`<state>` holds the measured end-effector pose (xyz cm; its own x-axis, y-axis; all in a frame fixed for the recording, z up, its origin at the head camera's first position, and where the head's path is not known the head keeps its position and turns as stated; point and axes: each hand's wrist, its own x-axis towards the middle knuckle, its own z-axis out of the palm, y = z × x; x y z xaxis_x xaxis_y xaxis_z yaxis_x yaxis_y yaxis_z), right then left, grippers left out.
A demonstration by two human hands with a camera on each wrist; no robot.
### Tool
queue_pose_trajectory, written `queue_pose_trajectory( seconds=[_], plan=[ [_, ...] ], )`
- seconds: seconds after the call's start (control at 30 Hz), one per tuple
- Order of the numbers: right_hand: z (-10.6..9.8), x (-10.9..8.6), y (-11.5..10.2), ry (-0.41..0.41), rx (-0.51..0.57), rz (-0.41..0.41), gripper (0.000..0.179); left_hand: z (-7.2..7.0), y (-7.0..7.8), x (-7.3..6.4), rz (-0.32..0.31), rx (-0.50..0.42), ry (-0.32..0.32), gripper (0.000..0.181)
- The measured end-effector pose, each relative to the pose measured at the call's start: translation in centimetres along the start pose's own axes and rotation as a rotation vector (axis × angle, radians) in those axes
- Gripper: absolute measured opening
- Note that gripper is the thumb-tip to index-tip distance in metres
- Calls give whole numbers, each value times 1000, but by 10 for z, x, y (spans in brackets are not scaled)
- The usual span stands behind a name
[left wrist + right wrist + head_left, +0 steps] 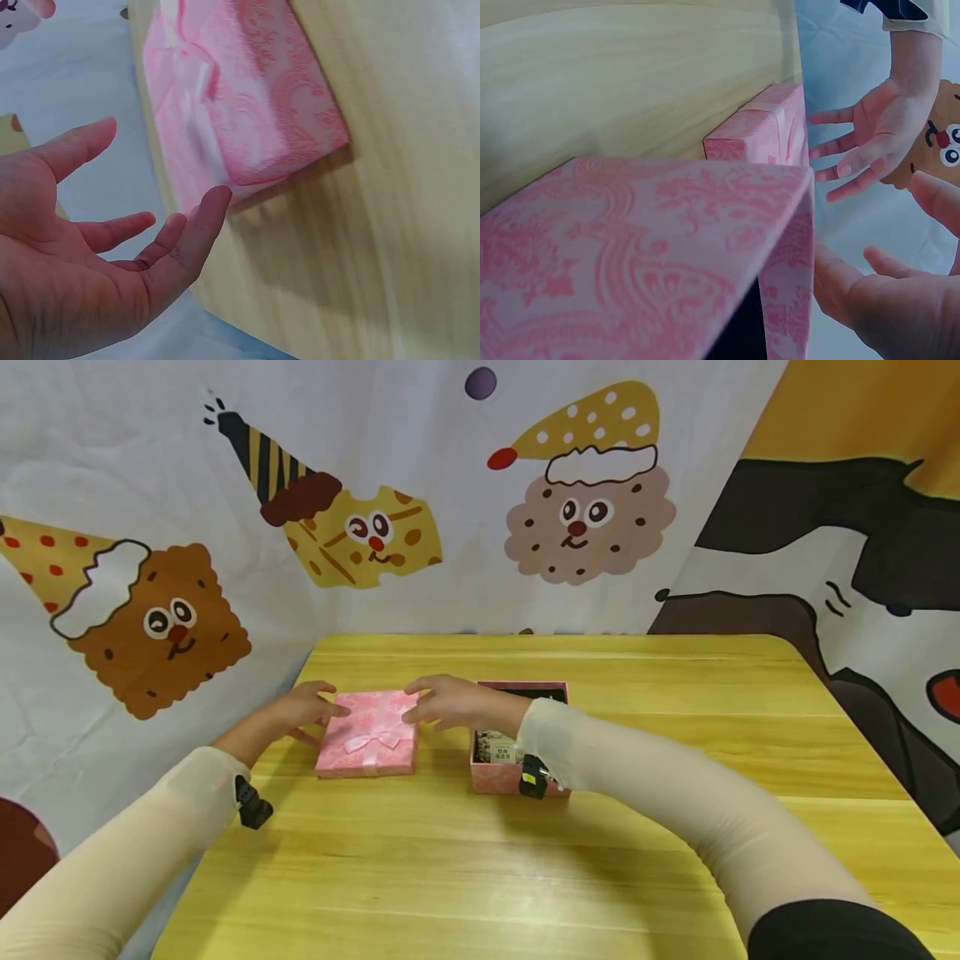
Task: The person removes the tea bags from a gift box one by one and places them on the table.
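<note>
At the desk's [450, 868] far left, left hand [306, 708] by the lid's left edge, fingers apart, nothing held. Right hand [456, 703] at the lid's right edge, fingers also apart, nothing held; can't tell if either touches. Lid [360, 713] lies between them on the desk, bow up. Progress, judged from layout: lid is off, box uncovered; lid not gripped or lifted. Lid looks pink, squarish, shallow, swirl-patterned, pale ribbon with bow [372, 741]. Box [495, 779] to its right, under right forearm, same pink, dark inside, printed contents [501, 752] partly hidden.
</note>
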<state>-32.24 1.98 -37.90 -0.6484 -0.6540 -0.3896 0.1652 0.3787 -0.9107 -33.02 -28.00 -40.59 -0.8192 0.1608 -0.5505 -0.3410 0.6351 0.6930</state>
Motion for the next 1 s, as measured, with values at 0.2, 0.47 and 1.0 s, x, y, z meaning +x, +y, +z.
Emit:
queue_pose_trajectory(
  seconds=[0.2, 0.47, 1.0],
  plan=[
    [-8, -8, -2, 13, -5, -21, 62, 1, 12, -2, 18, 14, -10, 86],
    [-20, -20, -2, 47, -34, -52, 58, 5, 25, -3, 78, 21, -2, 87],
    [-45, -47, 7, 71, -65, -79, 56, 27, 64, -2, 151, 10, -7, 83]
  ],
)
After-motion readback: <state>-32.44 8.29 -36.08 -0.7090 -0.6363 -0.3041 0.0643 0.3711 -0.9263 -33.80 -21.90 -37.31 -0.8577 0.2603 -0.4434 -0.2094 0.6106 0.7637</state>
